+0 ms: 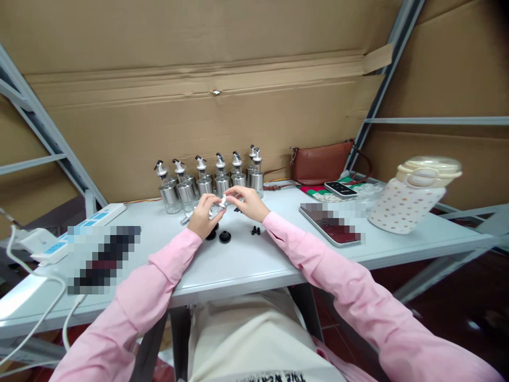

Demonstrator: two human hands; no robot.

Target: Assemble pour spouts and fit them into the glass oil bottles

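Observation:
Both hands meet above the middle of the table. Between the fingertips of my left hand [204,215] is a small white and metal pour spout [223,201], held tilted. The fingers of my right hand [247,201] close on the same spout from the other side. Below my hands lies a round black stopper [225,236], with another dark one partly hidden by my left hand. Several small black caps [255,231] stand near my right wrist. More spout pieces [186,218] show beside my left hand, partly covered by it.
Several glass-and-steel oil bottles [184,190] with spouts stand in rows at the back. On the right are a phone [330,225], a brown bag [323,163], a black-faced device [340,189] and a dotted bottle [409,199]. A power strip [85,231] and cables lie left.

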